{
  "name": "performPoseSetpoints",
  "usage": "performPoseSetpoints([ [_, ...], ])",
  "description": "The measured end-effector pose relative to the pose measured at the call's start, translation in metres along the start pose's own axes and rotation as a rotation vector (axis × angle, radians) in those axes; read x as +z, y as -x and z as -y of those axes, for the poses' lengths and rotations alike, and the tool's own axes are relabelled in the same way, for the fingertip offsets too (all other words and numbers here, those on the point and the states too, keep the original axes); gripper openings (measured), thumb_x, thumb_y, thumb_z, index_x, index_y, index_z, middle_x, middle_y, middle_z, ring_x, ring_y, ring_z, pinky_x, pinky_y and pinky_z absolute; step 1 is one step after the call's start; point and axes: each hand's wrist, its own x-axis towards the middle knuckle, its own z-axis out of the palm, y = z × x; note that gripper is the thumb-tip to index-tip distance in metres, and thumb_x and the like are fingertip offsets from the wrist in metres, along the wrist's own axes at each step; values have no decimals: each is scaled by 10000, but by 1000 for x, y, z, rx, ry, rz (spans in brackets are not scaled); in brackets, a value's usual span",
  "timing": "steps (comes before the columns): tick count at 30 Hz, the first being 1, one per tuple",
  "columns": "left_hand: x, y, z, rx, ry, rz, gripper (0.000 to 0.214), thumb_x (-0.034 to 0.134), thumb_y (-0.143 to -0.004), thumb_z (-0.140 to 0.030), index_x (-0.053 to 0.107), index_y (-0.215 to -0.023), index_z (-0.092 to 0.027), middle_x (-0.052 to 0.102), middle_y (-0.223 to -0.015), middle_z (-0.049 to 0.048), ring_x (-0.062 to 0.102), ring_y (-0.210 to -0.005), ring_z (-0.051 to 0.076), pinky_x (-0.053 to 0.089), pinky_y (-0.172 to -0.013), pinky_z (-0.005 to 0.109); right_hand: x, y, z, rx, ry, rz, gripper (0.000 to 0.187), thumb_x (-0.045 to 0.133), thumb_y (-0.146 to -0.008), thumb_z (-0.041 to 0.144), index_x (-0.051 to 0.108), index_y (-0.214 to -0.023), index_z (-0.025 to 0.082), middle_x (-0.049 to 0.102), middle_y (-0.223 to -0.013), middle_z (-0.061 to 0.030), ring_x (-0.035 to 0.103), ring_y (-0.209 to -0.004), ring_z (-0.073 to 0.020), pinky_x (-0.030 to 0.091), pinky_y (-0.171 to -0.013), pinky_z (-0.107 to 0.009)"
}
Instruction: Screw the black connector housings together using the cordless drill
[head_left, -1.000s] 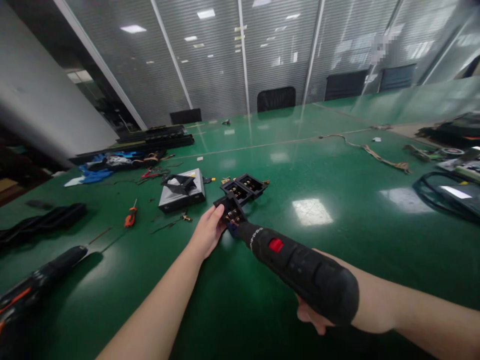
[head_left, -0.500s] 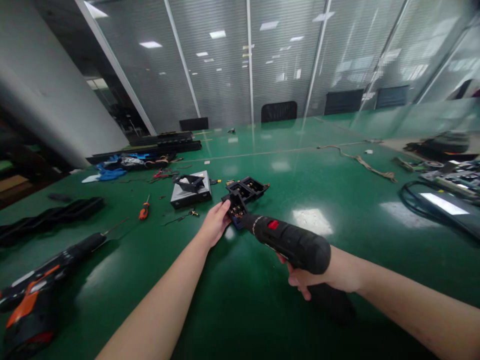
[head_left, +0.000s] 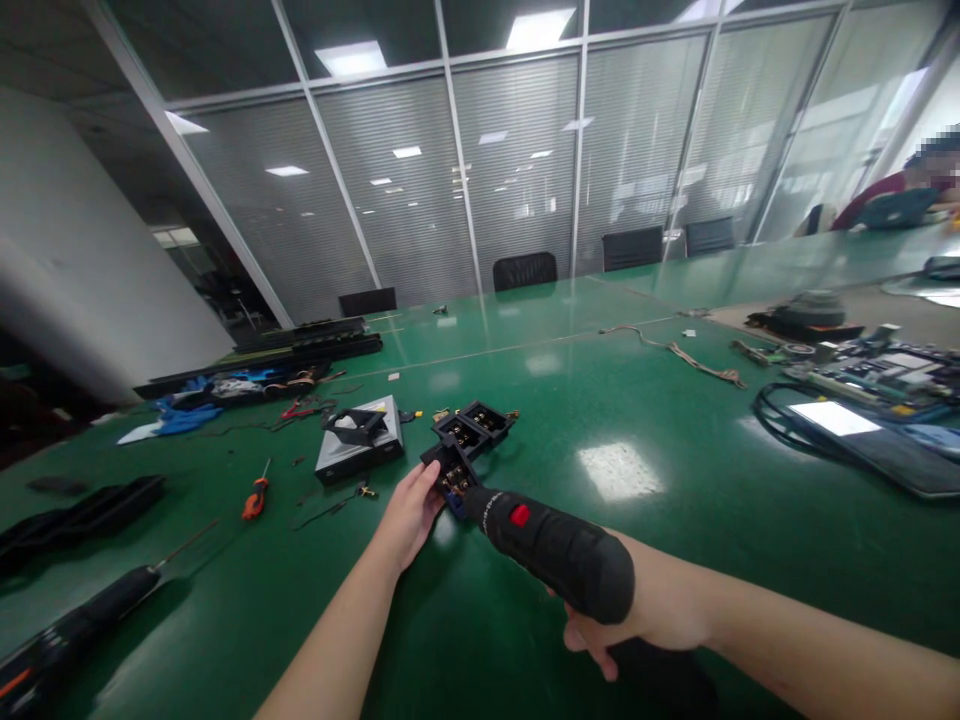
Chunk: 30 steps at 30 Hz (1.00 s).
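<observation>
My left hand [head_left: 411,512] is closed on the near end of a black plastic housing [head_left: 448,462] with brass-coloured parts inside. Wrapped around the grip of a black cordless drill [head_left: 559,552] with a red switch is my right hand [head_left: 600,632]. The drill's nose points into the housing's near compartment; its tip is hidden there. Directly behind, a second black housing with similar compartments [head_left: 491,420] lies on the green table [head_left: 675,590], touching or nearly touching the first.
Left of my hands are a grey box [head_left: 352,462] with a black frame [head_left: 356,428] on it, an orange screwdriver [head_left: 256,497] and another power driver [head_left: 90,615]. A cable [head_left: 765,405] and circuit boards [head_left: 885,365] lie right. A person [head_left: 892,200] sits at the far right.
My view has tilted up and turned right, so the table's contents appear lower and further left. A person has come into view. Both hands keep their holds, the drill still at the housing.
</observation>
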Motion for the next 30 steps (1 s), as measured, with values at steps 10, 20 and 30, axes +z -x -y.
performPoseSetpoints([
  [10, -4, 3, -7, -46, 38, -27, 289, 885, -740, -223, 794, -1005, -149, 822, -945, 91, 759, -848, 216, 575, -853, 317, 3, -2, -6, 59, 70, -7, 325, 877, -632, 310, 634, -773, 147, 702, -738, -31, 643, -597, -123, 514, -530, -211],
  [20, -7, 3, -2, -17, 32, 1, 296, 875, -760, -252, 788, -1026, -156, 827, -991, 95, 765, -883, 230, 574, -841, 321, 7, -6, -5, 25, 138, -41, 294, 842, -613, 227, 588, -748, 168, 673, -678, -1, 632, -577, -119, 432, -473, -158],
  [30, -12, -8, 8, 38, 29, 11, 394, 937, -696, -334, 797, -1012, -144, 821, -966, 99, 749, -861, 233, 574, -848, 339, 8, -9, -7, -19, 34, -49, 298, 870, -612, 274, 622, -726, 153, 666, -595, -4, 630, -517, -128, 491, -484, -203],
])
